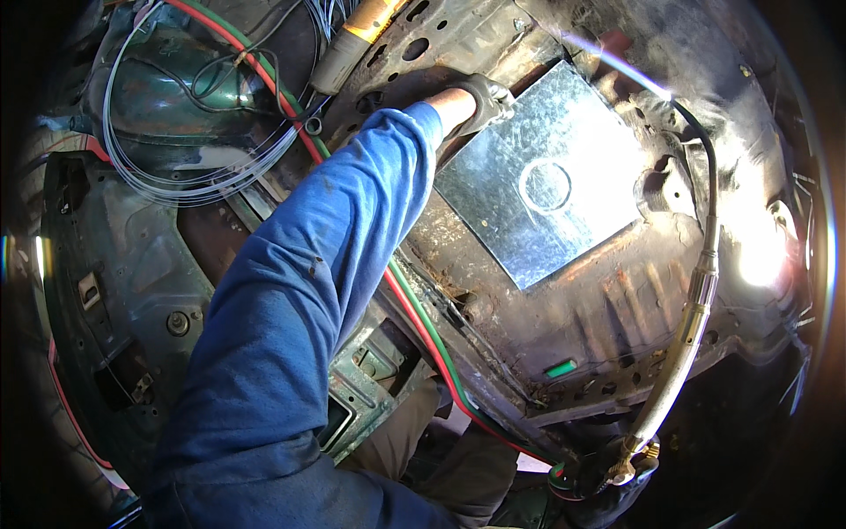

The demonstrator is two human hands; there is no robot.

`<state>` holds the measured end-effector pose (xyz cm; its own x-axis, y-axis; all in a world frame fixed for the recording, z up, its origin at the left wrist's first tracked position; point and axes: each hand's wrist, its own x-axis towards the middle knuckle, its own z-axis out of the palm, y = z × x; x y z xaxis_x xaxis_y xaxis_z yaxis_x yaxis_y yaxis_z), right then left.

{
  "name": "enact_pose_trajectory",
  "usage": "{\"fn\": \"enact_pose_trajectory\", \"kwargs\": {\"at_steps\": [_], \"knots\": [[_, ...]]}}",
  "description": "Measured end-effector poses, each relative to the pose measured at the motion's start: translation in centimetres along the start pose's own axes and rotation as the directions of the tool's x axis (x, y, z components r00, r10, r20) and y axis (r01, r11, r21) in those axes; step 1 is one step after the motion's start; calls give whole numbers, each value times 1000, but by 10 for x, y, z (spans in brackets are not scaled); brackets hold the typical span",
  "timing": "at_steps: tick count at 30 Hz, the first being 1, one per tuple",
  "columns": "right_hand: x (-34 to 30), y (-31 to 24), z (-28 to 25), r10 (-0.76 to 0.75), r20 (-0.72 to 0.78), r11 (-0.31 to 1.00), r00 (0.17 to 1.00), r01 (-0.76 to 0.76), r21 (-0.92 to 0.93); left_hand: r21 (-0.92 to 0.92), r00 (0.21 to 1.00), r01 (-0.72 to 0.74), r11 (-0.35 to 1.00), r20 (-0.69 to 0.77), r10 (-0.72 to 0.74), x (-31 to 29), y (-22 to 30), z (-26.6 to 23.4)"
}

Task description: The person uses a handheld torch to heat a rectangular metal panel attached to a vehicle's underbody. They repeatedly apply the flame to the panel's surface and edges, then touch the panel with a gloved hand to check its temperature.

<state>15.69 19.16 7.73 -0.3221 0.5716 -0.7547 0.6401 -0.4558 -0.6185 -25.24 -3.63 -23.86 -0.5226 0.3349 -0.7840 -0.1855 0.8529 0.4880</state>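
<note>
Brass fittings mark the torch (661,388), gripped at its lower end by the dark-gloved right hand (617,498). Beyond it, a shiny square metal sheet (511,212) is seen lying on a worn metal panel (582,322). It can be judged stiff, fairly light, slick and sharp-edged, best held by an edge away from the flame (617,64). At its upper-left edge the gloved left hand (485,104) is placed, fingers bent; whether the edge is pinched cannot be told. The panel is ribbed, rust-stained and pierced; farther left, coiled wire (176,195) is seen.
</note>
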Motion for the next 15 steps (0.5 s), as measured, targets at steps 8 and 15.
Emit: {"fn": "enact_pose_trajectory", "kwargs": {"at_steps": [8,15], "knots": [[9,29,-28,-119,169,981,978,90,169,-166,1000,19,986,16,-17,9,-14,-1],[7,30,-38,-37,105,994,994,26,106,-304,997,68,950,-2,-72,2,4,8]]}}
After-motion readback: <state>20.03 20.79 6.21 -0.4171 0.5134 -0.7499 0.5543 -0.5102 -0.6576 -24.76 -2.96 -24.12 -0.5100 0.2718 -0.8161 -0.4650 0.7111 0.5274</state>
